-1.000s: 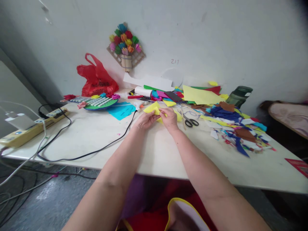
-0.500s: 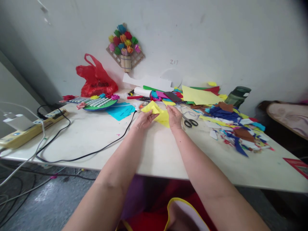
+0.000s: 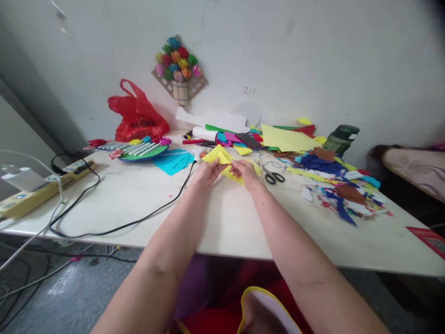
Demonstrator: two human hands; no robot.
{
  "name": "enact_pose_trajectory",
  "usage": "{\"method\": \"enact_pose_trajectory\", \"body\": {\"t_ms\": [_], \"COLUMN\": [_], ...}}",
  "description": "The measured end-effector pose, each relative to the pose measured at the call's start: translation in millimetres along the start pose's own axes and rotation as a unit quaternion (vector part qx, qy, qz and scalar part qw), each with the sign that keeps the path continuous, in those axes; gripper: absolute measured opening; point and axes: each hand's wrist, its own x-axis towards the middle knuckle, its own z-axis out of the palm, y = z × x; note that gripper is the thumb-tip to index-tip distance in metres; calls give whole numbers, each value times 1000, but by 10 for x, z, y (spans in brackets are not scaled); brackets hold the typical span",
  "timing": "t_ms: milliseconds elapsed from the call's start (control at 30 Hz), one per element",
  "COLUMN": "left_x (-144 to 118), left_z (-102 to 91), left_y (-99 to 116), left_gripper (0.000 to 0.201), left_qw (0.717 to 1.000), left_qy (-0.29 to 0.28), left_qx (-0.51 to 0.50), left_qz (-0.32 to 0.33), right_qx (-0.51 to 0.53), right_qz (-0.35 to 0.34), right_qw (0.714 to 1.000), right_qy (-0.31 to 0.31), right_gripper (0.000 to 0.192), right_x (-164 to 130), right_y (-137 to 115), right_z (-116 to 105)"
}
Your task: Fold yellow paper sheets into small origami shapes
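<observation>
A creased yellow sheet of paper is held up over the middle of the table, partly folded. My left hand pinches its left side, thumb on top. My right hand is closed on the folded part near the left fingertips, and the two hands almost touch. More yellow paper shows behind and below the right hand. Just right of that hand lie scissors with black handles. A blue paper sheet lies flat to the left.
Paper scraps heap up at right, by a dark green bottle. A black cable crosses the table from a power strip. Behind stand a red plastic bag and a green-blue disc bearing rolled sticks.
My right hand has moved left along the yellow paper toward my left hand. The paper's upper part now looks folded over to a point. The view has shifted slightly.
</observation>
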Motion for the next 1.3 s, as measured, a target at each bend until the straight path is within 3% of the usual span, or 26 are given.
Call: {"method": "enact_pose_trajectory", "body": {"t_ms": [233,500,667,900,1300], "left_x": [6,-4,-17,-58,-41], "left_z": [-19,3,15,33,15], "left_y": [-16,-14,-20,-14,-17], "left_gripper": [22,27,22,28,22], "left_qw": [1000,1000,999,996,993], "left_qy": [-7,-16,-31,-70,-98], "left_qx": [-2,2,21,42,48], "left_qz": [0,8,-1,-20,-41], "right_qx": [37,41,21,20,68], "right_qz": [12,17,19,48,93], "right_qw": [999,999,999,995,989], "right_qy": [6,-20,-26,-81,-95], "right_gripper": [17,33,30,27,22], "right_x": [26,36,10,21,44], "right_y": [43,52,-5,7,44], "right_z": [-8,-34,-47,-59,-91]}}
